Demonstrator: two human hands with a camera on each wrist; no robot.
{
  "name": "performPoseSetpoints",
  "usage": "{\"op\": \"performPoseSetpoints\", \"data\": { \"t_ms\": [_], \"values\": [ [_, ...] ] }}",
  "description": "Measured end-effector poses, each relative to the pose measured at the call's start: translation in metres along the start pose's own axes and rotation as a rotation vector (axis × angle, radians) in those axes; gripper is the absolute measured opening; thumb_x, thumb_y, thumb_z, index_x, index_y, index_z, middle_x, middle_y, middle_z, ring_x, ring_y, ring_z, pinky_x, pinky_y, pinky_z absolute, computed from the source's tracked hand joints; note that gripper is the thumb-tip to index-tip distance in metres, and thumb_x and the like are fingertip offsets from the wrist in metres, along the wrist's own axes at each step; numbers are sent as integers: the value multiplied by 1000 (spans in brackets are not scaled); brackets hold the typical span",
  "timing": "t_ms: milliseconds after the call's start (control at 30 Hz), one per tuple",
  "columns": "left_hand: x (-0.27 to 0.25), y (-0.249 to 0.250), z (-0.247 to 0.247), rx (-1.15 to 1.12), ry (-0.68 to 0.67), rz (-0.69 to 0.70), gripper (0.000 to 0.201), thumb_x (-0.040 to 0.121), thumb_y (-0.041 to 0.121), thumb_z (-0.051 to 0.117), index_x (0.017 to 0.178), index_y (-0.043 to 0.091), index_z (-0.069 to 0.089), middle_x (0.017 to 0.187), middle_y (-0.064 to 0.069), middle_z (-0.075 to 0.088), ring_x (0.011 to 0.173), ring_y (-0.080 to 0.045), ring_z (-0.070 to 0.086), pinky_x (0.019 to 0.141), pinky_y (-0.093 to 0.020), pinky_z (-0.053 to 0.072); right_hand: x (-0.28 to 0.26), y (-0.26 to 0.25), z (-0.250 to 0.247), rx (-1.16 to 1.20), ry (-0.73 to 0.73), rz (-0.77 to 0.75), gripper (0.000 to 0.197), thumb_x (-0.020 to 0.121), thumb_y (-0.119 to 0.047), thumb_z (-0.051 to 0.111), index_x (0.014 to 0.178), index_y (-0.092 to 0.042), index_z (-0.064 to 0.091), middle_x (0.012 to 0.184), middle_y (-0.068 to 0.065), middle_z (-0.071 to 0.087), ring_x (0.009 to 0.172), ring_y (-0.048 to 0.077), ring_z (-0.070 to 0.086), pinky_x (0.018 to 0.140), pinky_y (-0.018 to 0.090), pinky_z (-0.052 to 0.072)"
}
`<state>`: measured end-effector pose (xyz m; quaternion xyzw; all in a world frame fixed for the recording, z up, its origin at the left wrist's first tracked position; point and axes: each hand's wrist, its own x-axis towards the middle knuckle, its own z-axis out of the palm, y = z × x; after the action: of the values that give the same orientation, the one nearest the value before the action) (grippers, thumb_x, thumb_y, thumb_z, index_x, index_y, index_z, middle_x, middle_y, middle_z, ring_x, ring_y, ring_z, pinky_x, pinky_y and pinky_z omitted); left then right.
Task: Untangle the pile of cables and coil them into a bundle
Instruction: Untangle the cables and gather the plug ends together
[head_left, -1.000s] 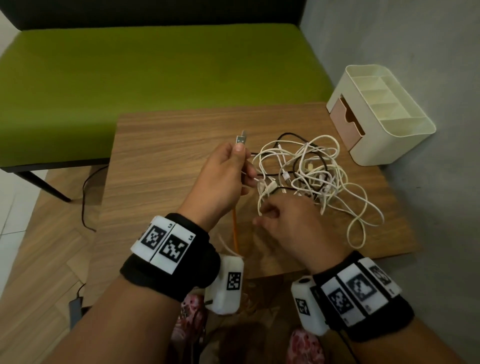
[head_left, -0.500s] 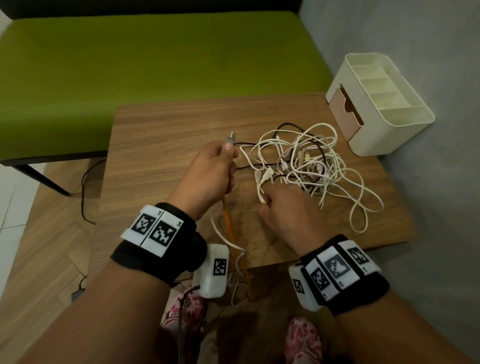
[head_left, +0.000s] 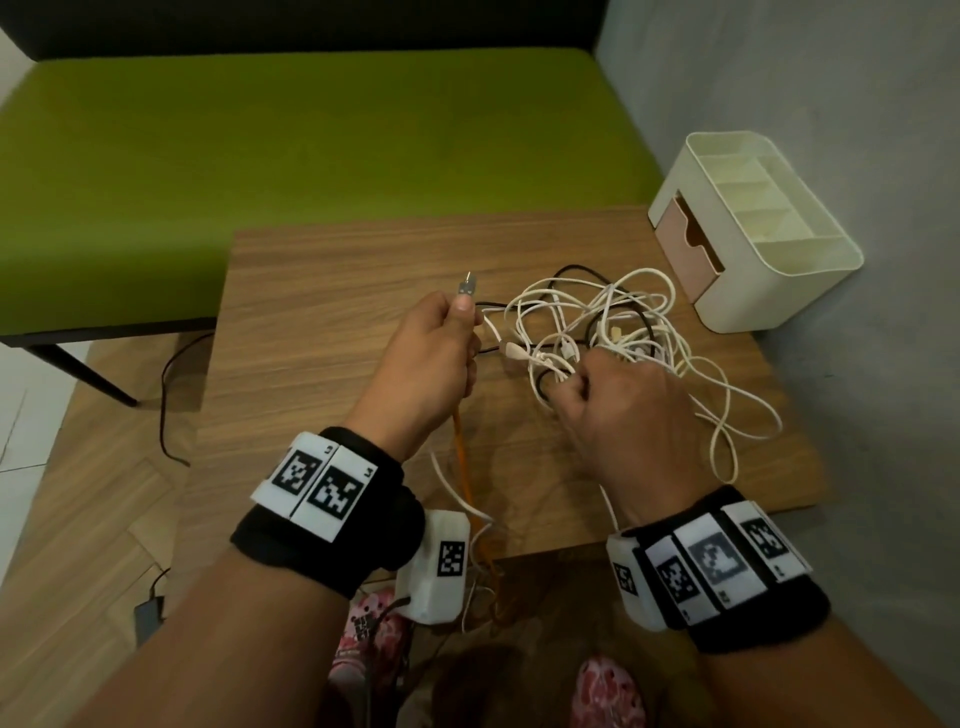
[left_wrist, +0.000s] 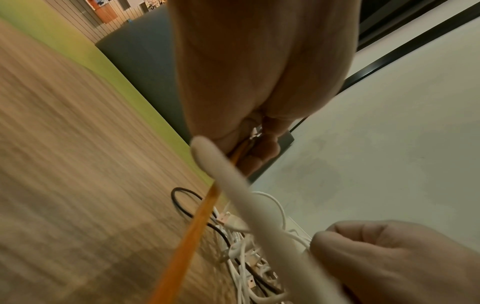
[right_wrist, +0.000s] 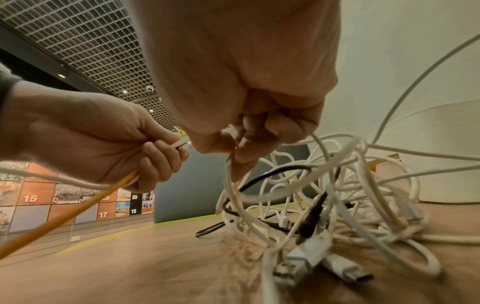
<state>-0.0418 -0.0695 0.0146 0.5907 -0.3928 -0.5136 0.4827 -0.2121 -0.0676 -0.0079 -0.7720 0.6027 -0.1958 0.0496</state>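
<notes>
left hand raised over the table, left of the pile. fingers curled round an orange cable, thumb on top near the plug, which pokes up past the thumb toward the far side. the orange cable drops from the fist toward the near table edge and hangs over it. a white cable runs beside it there; from the right wrist view it looks to be gripped in the same fist, though the blur makes that unsure.

right hand sits at the near side of the pile, knuckles up, fingers clenched on white strands. right wrist view shows thumb and forefinger pinching a white strand that falls straight down into the tangle.

the pile lies on the right half of the table, mostly white cables looped over each other, with a black cable threading through and curving out at the far side. several white plugs lie at the near foot of the heap. loose white loops trail off to the right, close to the table's right edge.

organiser, cream with a pink drawer, stands at the far right corner against the grey wall, apart from the pile. green bench beyond the table. wood floor to the left, a thin dark cord lying on it.
</notes>
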Motion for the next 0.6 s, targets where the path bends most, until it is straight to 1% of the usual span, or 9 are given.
{"op": "performPoseSetpoints", "data": {
  "t_ms": [67, 133, 200, 233, 300, 367, 433, 500, 600],
  "values": [
    [0, 0, 2, -58, 13, 10, 30, 108, 29, 31, 88, 12, 46, 62, 0, 42, 50, -13, 39, 50, -26, 33, 1, 2, -1, 1, -38, 31, 20, 88, -26, 54, 75, -12, 58, 58, 2, 51, 56, 28, 51, 53, 36, 46],
    [-1, 0, 4, -86, 16, 15, 32, 108, 33, 29, 86, 14, 44, 58, 1, 47, 48, -13, 49, 49, -25, 43, 0, 4, -1, 26, -29, 18, 18, 87, -26, 53, 75, -12, 57, 60, 2, 51, 58, 27, 50, 54, 36, 45],
    [-4, 1, 6, -93, -1, 14, 32, 107, 35, 28, 89, 14, 43, 56, 2, 51, 48, -14, 57, 52, -26, 50, -2, 3, -2, 81, 22, -39, 16, 87, -24, 54, 77, -12, 58, 70, 1, 53, 68, 22, 48, 59, 35, 42],
    [-4, 1, 8, -102, -13, 15, 31, 107, 35, 29, 90, 14, 43, 57, 3, 51, 49, -14, 57, 53, -26, 51, -2, 2, -4, 112, 35, -51, 16, 88, -24, 54, 80, -12, 61, 77, 1, 55, 75, 20, 49, 63, 35, 41],
    [-5, 2, 11, -128, -27, 12, 27, 107, 32, 31, 92, 13, 43, 59, 2, 47, 49, -12, 52, 52, -27, 48, -1, 1, -6, 214, 49, -63, 15, 91, -23, 56, 87, -13, 67, 85, -2, 60, 81, 17, 52, 67, 32, 44],
    [-3, 1, 13, -154, -26, 13, 23, 107, 28, 33, 96, 11, 42, 60, 3, 42, 49, -11, 43, 51, -28, 38, -1, -3, -10, 334, 81, -102, 11, 92, -18, 60, 90, -13, 70, 81, -4, 63, 72, 10, 56, 62, 25, 46],
    [-1, 0, 14, -178, -22, 15, 21, 107, 26, 34, 98, 10, 44, 59, 4, 39, 50, -11, 38, 52, -29, 31, -2, -7, -13, 457, 98, -107, 9, 92, -15, 63, 93, -13, 72, 74, -7, 64, 65, 7, 58, 55, 16, 44],
    [1, -2, 14, -190, -16, 13, 22, 107, 26, 35, 96, 10, 45, 57, 6, 40, 51, -11, 37, 53, -29, 31, -2, -10, -15, 578, 90, -77, 9, 93, -14, 64, 93, -13, 73, 69, -12, 63, 63, 4, 60, 52, 10, 40],
    [2, -3, 14, -193, -13, 2, 23, 107, 27, 35, 93, 13, 47, 58, 7, 43, 52, -11, 39, 53, -29, 33, -3, -12, -18, 662, 81, -58, 9, 93, -16, 64, 93, -15, 73, 70, -13, 65, 64, 5, 61, 54, 10, 40]
  ]
}}
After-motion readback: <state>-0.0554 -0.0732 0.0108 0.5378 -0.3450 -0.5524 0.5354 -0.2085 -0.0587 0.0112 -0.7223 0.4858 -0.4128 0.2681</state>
